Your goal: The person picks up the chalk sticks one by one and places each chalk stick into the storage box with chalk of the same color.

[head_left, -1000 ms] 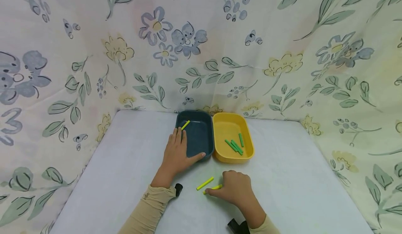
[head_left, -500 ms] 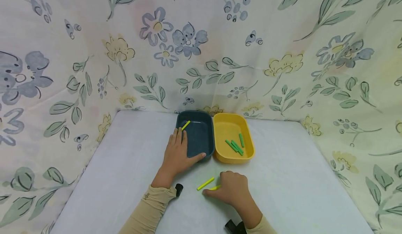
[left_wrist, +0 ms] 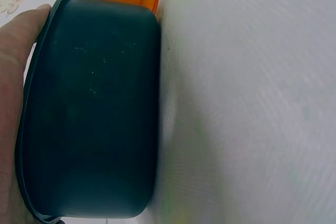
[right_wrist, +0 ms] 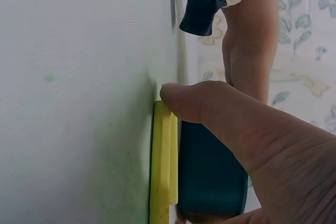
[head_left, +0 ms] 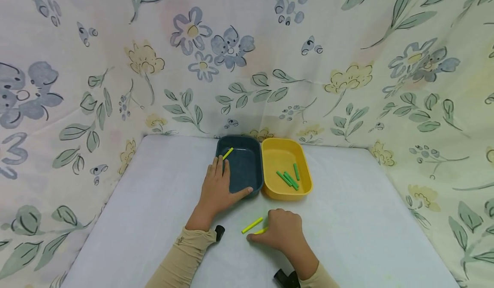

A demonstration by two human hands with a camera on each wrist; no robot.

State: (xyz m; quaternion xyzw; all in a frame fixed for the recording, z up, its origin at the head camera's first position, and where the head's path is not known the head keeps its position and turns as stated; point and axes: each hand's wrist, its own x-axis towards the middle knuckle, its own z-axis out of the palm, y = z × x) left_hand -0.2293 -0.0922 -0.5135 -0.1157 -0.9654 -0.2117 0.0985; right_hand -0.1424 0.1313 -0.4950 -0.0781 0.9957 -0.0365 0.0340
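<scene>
My left hand [head_left: 218,189] rests on the left and near rim of a dark blue bin [head_left: 247,168], its fingers straight and thumb spread along the near edge. Inside that bin lies a yellow chalk stick [head_left: 228,153], partly hidden by the fingers. On the white table my right hand [head_left: 283,230] has curled fingers and holds another yellow chalk stick [head_left: 261,231] between thumb and fingers. The right wrist view has the thumb [right_wrist: 184,100] at one end of a yellow stick [right_wrist: 160,166]. A further yellow chalk stick [head_left: 252,225] lies just beside it.
Touching the blue bin on its right is a yellow bin [head_left: 270,150] with several green chalk sticks [head_left: 291,180] in it. A floral cloth [head_left: 247,65] hangs behind and at both sides of the table [head_left: 347,219]. Faint green smudges [right_wrist: 50,78] mark the cloth.
My right hand has slid slightly left, and its thumb now covers the near end of the chalk stick that showed before. The left hand and both bins stay put.
</scene>
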